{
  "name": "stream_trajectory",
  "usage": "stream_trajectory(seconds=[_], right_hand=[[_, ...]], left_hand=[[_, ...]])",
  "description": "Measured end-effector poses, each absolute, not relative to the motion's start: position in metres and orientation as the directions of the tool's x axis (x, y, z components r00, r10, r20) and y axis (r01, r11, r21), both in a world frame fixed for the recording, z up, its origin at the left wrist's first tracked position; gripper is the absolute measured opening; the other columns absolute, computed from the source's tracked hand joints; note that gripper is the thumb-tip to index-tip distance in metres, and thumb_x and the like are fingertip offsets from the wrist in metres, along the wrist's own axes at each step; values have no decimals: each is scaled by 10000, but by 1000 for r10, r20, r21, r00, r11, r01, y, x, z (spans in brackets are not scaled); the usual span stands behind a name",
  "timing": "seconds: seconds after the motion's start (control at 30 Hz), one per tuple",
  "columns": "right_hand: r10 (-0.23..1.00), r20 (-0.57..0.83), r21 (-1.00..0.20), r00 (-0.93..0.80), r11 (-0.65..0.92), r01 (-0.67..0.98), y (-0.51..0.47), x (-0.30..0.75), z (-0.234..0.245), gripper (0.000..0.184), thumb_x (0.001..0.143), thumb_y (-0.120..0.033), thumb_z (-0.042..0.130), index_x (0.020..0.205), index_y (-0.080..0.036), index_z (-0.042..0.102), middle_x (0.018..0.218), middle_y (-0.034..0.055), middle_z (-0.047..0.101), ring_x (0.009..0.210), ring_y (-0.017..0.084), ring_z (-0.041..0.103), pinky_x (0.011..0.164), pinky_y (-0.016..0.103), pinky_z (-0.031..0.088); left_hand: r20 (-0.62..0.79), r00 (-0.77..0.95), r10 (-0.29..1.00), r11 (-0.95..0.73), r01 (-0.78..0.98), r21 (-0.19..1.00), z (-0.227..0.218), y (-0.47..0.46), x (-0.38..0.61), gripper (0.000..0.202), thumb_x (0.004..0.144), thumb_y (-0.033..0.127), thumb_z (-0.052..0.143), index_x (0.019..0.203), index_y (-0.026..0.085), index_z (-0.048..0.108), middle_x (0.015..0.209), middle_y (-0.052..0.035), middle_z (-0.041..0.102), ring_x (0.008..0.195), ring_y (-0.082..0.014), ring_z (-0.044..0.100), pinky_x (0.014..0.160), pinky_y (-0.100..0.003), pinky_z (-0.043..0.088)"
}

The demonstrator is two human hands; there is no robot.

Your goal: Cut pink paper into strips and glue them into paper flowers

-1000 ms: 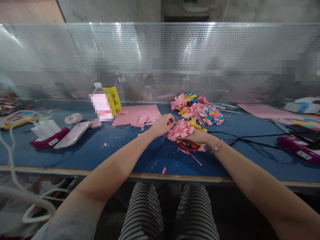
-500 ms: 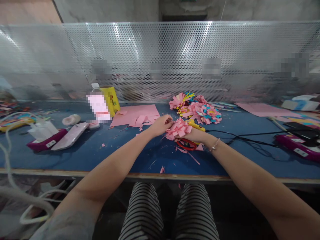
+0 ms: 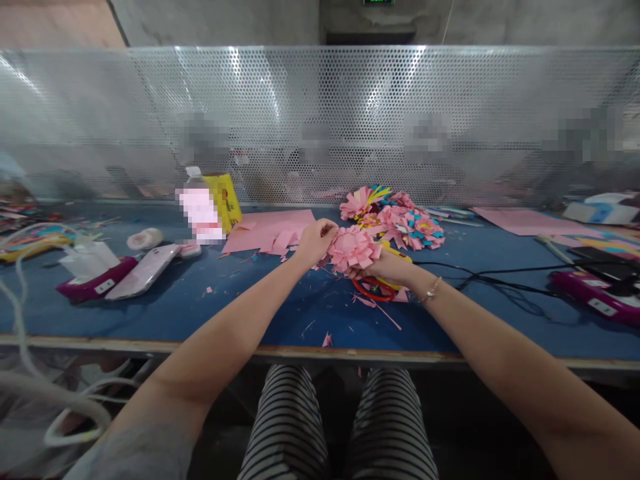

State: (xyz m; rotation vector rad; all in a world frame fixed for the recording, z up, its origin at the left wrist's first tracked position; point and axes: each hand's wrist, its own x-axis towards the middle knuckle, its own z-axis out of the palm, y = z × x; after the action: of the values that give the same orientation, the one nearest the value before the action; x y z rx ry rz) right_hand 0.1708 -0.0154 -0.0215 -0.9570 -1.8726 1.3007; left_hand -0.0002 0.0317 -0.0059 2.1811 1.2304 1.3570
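Well left of the left hand, a phone (image 3: 145, 272) lies beside a purple power strip (image 3: 95, 287) on the table (image 3: 200, 327), apart from the work. Nearer, just beyond the left wrist, cut strips lie on a pink sheet (image 3: 245, 240); a sweep of that forearm could scatter them. The left hand (image 3: 316, 241) has its fingers curled at the left edge of a pink paper flower (image 3: 354, 250); whether they pinch a petal or only brush it, I cannot tell. If they do pinch and pull, a petal could tear or come loose. The flower sits between the hands, and the right hand (image 3: 389, 265) grasps it from the right and below, its fingers partly hidden; too firm a squeeze there could crush the base. Just under that hand lie red-handled scissors (image 3: 373, 289), and beside it a yellow tool (image 3: 397, 252); a black cord (image 3: 480, 275) running off to the right could snag the wrist.

The flower looks full and layered: pale pink, matte, with broad, square-ended petals spreading around a folded centre that faces up. Its left rim meets the left fingers, while its right rim overlaps the right hand.
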Motion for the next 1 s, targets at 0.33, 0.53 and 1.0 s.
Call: stream_trajectory(seconds=[0.33,0.53,1.0], right_hand=[[858,79,-996,-508,89,-4,-14,171,-19,332,638,-279,663,921,-135,569,980,106,621,824,126,599,724,235,500],[878,152,-987,-453,156,-28,-11,166,-22,316,638,-285,669,907,-142,587,896,67,653,792,120,608,697,226,486],[933,226,-962,-280,169,-214,-6,165,-21,208,584,-222,697,753,-159,595,721,1,635,661,100,590,609,224,461]], left_hand=[[729,-65,682,-586,548,597,-3,27,-4,104,781,194,415,799,166,514,843,-48,592,817,-133,523,783,-280,402],[749,-89,656,-596,547,588,-3,24,-3,115,800,194,387,831,167,494,889,-67,573,859,-143,507,819,-295,387],[650,-75,756,-554,454,697,1,21,4,191,666,305,587,745,159,494,764,-27,524,709,-123,484,667,-258,397]])
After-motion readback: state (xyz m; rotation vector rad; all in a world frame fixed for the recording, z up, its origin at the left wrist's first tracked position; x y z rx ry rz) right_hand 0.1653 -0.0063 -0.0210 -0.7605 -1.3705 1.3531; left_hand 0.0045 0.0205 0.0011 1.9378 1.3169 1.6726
